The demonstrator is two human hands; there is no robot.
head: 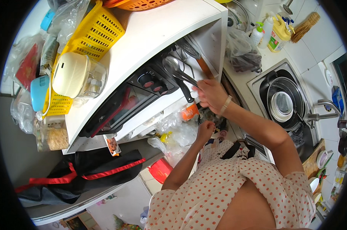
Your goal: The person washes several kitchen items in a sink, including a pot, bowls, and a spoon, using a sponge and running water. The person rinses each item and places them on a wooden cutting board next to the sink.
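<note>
Gripped in my right hand [212, 93] is the handle of a stainless steel ladle or large spoon [171, 63], its bowl pointing to the upper left above a black toaster oven [139, 92]. Beside it on the white shelf are a black-handled utensil or knife [186, 91] and a slotted skimmer [188, 47] with a wooden handle [205, 68]. Lower down, my left hand [205, 130] has its fingers curled near plastic bags [177, 126]; whether it holds anything is hidden. An orange object [190, 112] lies between the shelf and that hand.
Yellow baskets [100, 34] and a cream-lidded appliance [71, 75] stand on the cabinet top. To the right, a sink [311, 115] holds a pan [298, 89] and stacked bowls [276, 112]. Bottles [276, 37] stand on the counter behind it. A red bag [160, 170] is low down.
</note>
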